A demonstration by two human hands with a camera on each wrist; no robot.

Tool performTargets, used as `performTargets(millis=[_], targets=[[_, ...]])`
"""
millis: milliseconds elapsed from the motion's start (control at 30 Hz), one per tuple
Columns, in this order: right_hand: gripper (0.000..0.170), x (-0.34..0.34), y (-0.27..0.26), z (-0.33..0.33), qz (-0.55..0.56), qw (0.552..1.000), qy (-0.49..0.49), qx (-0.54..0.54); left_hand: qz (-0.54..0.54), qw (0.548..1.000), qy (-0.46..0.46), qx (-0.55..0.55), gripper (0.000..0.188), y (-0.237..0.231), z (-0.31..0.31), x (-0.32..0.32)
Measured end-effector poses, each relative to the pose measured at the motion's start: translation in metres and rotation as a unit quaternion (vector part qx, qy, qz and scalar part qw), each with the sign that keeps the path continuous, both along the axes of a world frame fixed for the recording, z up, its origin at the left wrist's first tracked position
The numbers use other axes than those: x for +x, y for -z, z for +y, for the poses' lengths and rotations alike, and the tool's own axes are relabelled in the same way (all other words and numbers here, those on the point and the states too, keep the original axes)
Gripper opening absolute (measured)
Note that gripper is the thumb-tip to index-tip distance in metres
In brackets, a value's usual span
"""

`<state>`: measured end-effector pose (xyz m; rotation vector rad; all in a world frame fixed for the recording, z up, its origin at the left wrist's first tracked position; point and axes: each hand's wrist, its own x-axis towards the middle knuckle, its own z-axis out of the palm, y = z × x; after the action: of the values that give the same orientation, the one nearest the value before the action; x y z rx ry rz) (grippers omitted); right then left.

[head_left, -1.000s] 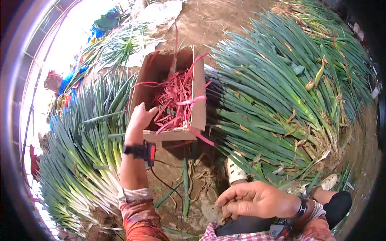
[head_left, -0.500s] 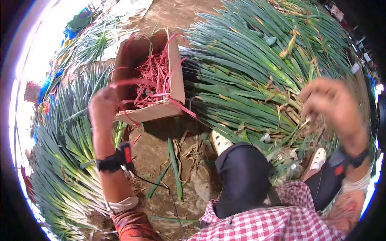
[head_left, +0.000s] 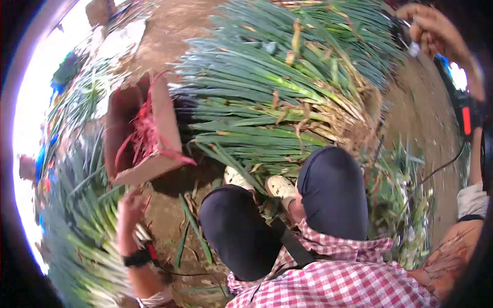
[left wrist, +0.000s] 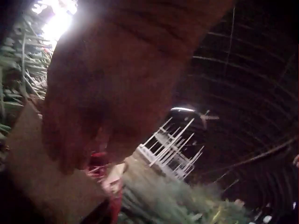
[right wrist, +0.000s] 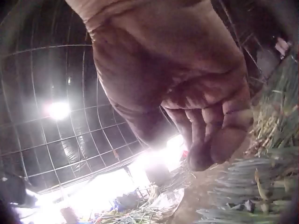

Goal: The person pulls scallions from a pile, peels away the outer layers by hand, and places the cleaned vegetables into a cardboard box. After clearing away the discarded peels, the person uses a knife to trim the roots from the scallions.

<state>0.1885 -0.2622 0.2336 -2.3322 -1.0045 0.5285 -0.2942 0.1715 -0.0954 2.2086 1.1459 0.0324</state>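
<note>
My left hand hangs with bent fingers close below the front of a cardboard box. A thin red strip shows beside its fingertips in the head view; I cannot tell whether they pinch it. The box holds a tangle of red plastic strips. In the left wrist view the back of that hand covers much of the box. Raised far to the upper right, my right hand is beyond the root end of the green onion pile. Its fingers curl loosely around nothing in the right wrist view.
More green onions with white stems lie left of the box. My knees and light clogs are in front of the big pile. Loose leaves litter the bare soil.
My right hand has swung from my lap out to the upper right. My left hand has drawn back from the box opening to below its front. The head view has turned right.
</note>
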Motion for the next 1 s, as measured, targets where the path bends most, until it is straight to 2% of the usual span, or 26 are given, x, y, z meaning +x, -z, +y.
performTargets(millis=[33,67,100,133,167,200,233,300,333,367,433,500,567,600,633,667,700,733,767,800,833,867,900,933,967,1000], targets=[[0.036,-0.019,0.017,0.019,-0.045,0.999,0.012,0.005,0.121,0.989,-0.073,-0.040,0.012,-0.004,-0.035,-0.015],[0.035,0.001,0.044,0.019,-0.033,0.998,0.044,0.033,-0.056,0.930,-0.244,-0.269,0.025,0.032,-0.048,-0.057],[0.036,0.010,0.069,0.030,-0.026,1.000,0.008,0.008,0.143,0.989,0.044,-0.006,0.013,0.048,-0.082,-0.093],[0.032,0.025,0.105,0.044,0.036,0.999,-0.014,-0.001,0.225,0.960,0.142,0.089,0.014,0.065,-0.122,-0.112],[0.031,0.032,0.138,0.056,0.031,0.998,-0.040,-0.037,0.178,0.981,0.069,-0.031,0.017,0.065,-0.169,-0.145],[0.029,0.023,0.180,0.072,0.044,0.999,-0.021,0.009,0.192,0.971,0.072,-0.126,0.024,0.094,-0.207,-0.188],[0.024,0.035,0.227,0.085,0.126,0.990,-0.064,-0.010,0.229,0.952,0.093,-0.181,0.031,0.096,-0.250,-0.207],[0.020,0.015,0.283,0.110,0.201,0.967,-0.122,-0.093,0.271,0.912,-0.058,-0.303,0.035,0.046,-0.330,-0.208],[0.023,0.003,0.311,0.115,0.170,0.965,-0.167,-0.110,0.254,0.905,-0.076,-0.331,0.036,0.058,-0.364,-0.226],[0.025,-0.021,0.312,0.124,0.243,0.942,-0.180,-0.142,0.238,0.898,-0.079,-0.361,0.037,0.085,-0.407,-0.245],[0.021,-0.040,0.325,0.130,0.309,0.918,-0.167,-0.183,0.249,0.881,0.004,-0.402,0.037,0.158,-0.486,-0.283],[0.019,-0.032,0.360,0.132,0.291,0.911,-0.202,-0.209,0.236,0.881,-0.021,-0.409,0.036,0.160,-0.495,-0.270],[0.023,-0.046,0.359,0.138,0.251,0.922,-0.196,-0.222,0.215,0.882,-0.048,-0.418,0.035,0.179,-0.492,-0.235],[0.025,-0.041,0.376,0.135,0.184,0.934,-0.236,-0.197,0.204,0.881,-0.062,-0.423,0.035,0.185,-0.487,-0.217],[0.024,-0.053,0.371,0.137,0.233,0.922,-0.230,-0.204,0.193,0.879,-0.077,-0.429,0.035,0.189,-0.483,-0.204],[0.024,-0.039,0.401,0.129,0.227,0.927,-0.222,-0.200,0.182,0.878,-0.090,-0.433,0.034,0.190,-0.478,-0.199],[0.020,-0.052,0.392,0.129,0.219,0.923,-0.216,-0.234,0.172,0.877,-0.104,-0.437,0.034,0.189,-0.486,-0.207],[0.013,-0.057,0.394,0.129,0.221,0.904,-0.280,-0.236,0.163,0.875,-0.118,-0.440,0.034,0.186,-0.492,-0.216],[0.016,-0.064,0.390,0.126,0.257,0.902,-0.288,-0.194,0.156,0.872,-0.135,-0.444,0.033,0.188,-0.490,-0.225],[0.023,-0.063,0.398,0.125,0.262,0.897,-0.251,-0.252,0.149,0.868,-0.153,-0.448,0.033,0.197,-0.485,-0.220],[0.024,-0.034,0.439,0.116,0.266,0.878,-0.258,-0.303,0.142,0.863,-0.166,-0.455,0.033,0.200,-0.478,-0.217],[0.020,-0.037,0.442,0.116,0.351,0.868,-0.154,-0.316,0.134,0.859,-0.173,-0.463,0.032,0.199,-0.483,-0.226],[0.033,-0.065,0.411,0.133,0.326,0.850,-0.118,-0.396,0.126,0.855,-0.177,-0.471,0.032,0.207,-0.490,-0.230],[0.035,-0.057,0.428,0.133,0.314,0.847,-0.137,-0.405,0.118,0.849,-0.179,-0.482,0.032,0.216,-0.493,-0.217],[0.037,-0.048,0.444,0.131,0.303,0.843,-0.153,-0.416,0.111,0.844,-0.178,-0.494,0.031,0.220,-0.487,-0.236],[0.038,-0.068,0.432,0.140,0.198,0.858,-0.183,-0.438,0.104,0.837,-0.177,-0.508,0.031,0.230,-0.477,-0.229]])
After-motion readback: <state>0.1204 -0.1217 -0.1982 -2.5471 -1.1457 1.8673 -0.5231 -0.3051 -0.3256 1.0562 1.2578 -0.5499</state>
